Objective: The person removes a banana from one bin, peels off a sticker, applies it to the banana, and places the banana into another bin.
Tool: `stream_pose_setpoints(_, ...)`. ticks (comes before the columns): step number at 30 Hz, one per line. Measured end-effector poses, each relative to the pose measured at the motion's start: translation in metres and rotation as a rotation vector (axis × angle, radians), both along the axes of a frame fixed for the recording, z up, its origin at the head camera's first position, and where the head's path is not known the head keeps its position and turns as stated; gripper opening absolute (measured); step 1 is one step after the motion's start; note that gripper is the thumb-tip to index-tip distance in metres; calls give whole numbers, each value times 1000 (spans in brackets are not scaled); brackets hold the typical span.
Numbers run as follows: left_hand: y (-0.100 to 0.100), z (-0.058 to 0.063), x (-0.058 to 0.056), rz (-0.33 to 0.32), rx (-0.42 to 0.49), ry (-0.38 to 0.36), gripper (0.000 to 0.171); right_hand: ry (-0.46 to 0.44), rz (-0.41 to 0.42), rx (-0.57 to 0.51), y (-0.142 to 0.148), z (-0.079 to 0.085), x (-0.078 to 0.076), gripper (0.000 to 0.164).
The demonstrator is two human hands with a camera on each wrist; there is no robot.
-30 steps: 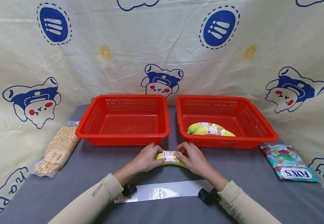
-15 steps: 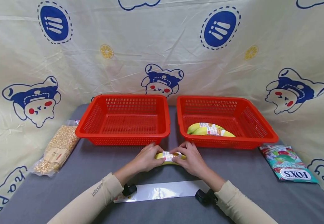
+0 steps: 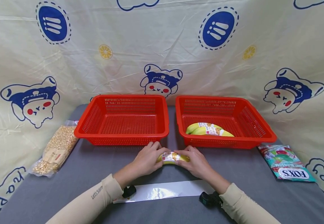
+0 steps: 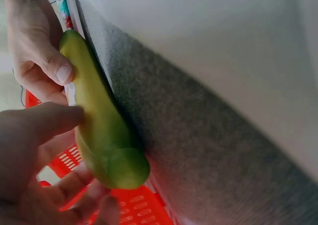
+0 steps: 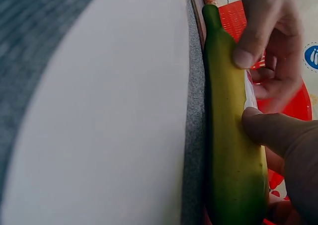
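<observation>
A yellow-green banana (image 3: 169, 162) lies crosswise before the baskets, with a printed white label (image 3: 173, 155) along its far side. My left hand (image 3: 147, 159) grips its left part, fingers behind and thumb on the near side. On the right part my right hand (image 3: 197, 162) pinches it the same way, index fingertip at the label. In the left wrist view the greenish banana (image 4: 102, 125) shows its blunt end below the left thumb. The right wrist view has the right thumb pressed on the banana (image 5: 226, 111) beside the label's white edge. Most of the label is turned away there.
A glossy white label strip (image 3: 164, 190) lies under the wrists. Behind stand a bare red basket (image 3: 121, 140) and another red basket (image 3: 251, 141) holding two labelled bananas (image 3: 211, 130). A bag of corn kernels (image 3: 56, 147) lies left, a teal candy bag (image 3: 288, 163) right.
My left fingers have slid right onto the label's left end. My right hand has moved left over the label, then back right toward the banana's end.
</observation>
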State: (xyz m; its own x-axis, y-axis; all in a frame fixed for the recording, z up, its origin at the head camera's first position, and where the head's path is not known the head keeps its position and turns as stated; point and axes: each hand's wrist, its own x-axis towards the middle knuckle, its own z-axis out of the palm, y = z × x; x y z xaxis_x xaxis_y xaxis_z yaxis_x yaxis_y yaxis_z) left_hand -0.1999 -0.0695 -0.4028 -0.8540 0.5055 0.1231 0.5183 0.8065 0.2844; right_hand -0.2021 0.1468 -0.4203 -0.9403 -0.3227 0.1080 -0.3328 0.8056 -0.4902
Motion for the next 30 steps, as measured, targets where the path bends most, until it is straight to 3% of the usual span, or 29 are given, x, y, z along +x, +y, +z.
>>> stream_pose_setpoints(3, -1, -1, 2, -18, -39, 51, 45, 9, -6, 5, -1, 0, 0, 43)
stream_pose_setpoints(11, -5, -2, -1, 17, 86, -45, 43, 63, 7, 15, -2, -2, -1, 41)
stream_pose_setpoints(19, -5, -4, -1, 15, 92, -45, 43, 92, 84, 26, -18, 3, -3, 40)
stream_pose_setpoints(30, -3, -4, 0, 29, 91, -41, 42, 88, 30, 154, -20, 8, -1, 43)
